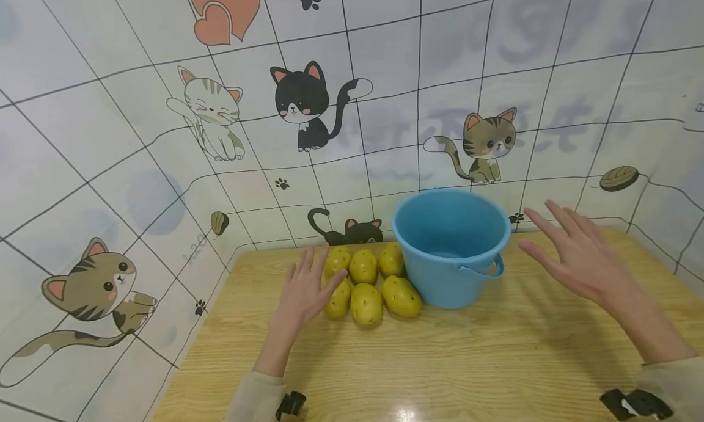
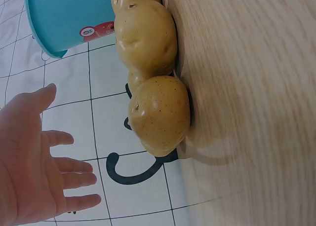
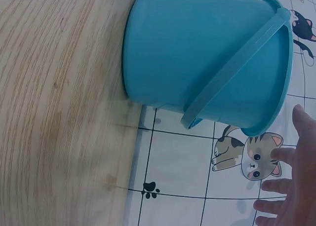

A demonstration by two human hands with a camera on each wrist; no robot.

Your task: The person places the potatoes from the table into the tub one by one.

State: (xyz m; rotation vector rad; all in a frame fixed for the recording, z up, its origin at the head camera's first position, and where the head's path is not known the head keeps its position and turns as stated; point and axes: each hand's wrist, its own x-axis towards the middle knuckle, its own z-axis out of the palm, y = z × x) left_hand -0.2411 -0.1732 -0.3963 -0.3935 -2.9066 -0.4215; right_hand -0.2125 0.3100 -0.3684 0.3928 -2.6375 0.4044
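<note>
Several yellow potatoes (image 1: 366,305) lie in two rows on the wooden table, left of a blue bucket (image 1: 448,281). The bucket stands upright, and in the head view no contents show inside. My left hand (image 1: 304,291) is held beside the leftmost potatoes, partly covering them, fingers spread and holding nothing. In the left wrist view a gap shows between that hand (image 2: 34,157) and the nearest potato (image 2: 160,112). To the right of the bucket, my right hand (image 1: 580,257) hovers with fingers extended, apart from it. The bucket's handle (image 3: 237,68) hangs down along its side in the right wrist view.
The wooden table (image 1: 440,367) meets a wall (image 1: 385,135) covered in a grid pattern with cartoon cats, close behind the bucket and potatoes. Another wall (image 1: 71,184) rises along the left side. Dark straps (image 1: 635,403) sit at both wrists.
</note>
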